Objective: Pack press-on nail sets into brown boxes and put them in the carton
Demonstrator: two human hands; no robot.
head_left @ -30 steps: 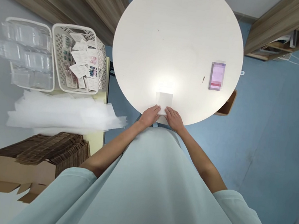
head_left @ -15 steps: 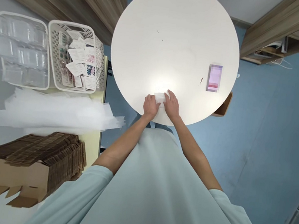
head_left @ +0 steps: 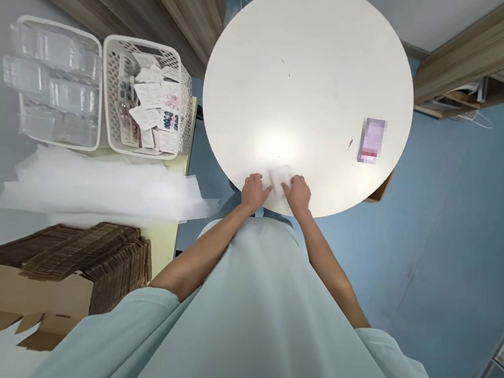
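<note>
Near the front edge of the round white table (head_left: 305, 83) lies a small, flat, whitish wrapped packet (head_left: 279, 174), turned at a slant. My right hand (head_left: 299, 195) has it by the right side, thumb over its face and fingers at its edge. My left hand (head_left: 254, 192) rests at its left, fingers bent and thumb stretched toward the packet's lower left edge. The left thumb is apart from the fingers, with nothing visible between them. What is inside the wrapping cannot be made out.
A blurred-out pinkish rectangular item (head_left: 372, 141) lies on the table's right. At left stand a white basket (head_left: 185, 109) of carded items, a basket of clear plastic trays (head_left: 55, 80), white foam sheets (head_left: 105, 186) and folded cardboard boxes (head_left: 18, 293). A brown bin (head_left: 379, 192) shows beneath the table.
The packet has turned from straight to slanted. My hands have drawn slightly apart, and the left fingers have come away from it. The whole view has shifted a little.
</note>
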